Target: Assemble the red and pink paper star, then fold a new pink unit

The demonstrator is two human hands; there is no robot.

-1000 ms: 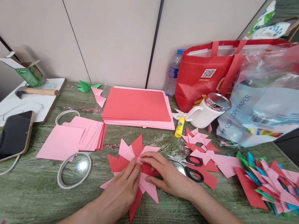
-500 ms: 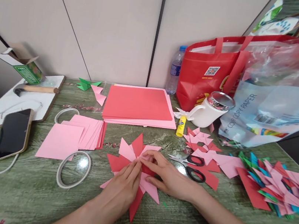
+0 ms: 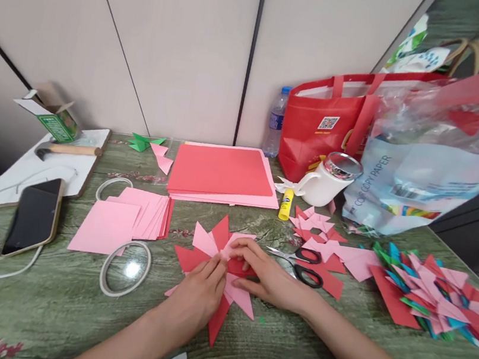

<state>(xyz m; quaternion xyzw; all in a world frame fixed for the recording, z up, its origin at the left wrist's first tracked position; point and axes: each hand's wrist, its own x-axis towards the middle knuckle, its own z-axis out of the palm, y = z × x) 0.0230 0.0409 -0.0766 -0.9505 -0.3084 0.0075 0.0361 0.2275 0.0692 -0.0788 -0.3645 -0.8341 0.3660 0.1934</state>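
Observation:
A folded paper star with alternating red and pink points lies on the table in front of me. Over its lower left part rests my left hand, fingers pressed together and their tips at the star's centre. From the right, my right hand reaches in with curled fingers and grips the paper near that centre. Both hands touch the star and cover several of its points; what lies under the fingertips is hidden. Scissors with black handles lie just right of my right hand.
Left are tape rolls, pink squares and a phone. Behind are red sheets, a glue stick and a white mug. Rightward are a pile of folded paper and bags.
The camera view has shifted slightly, moving the surroundings in frame. My left fingers have bunched closer together at the star's centre. My right hand keeps nearly the same pose.

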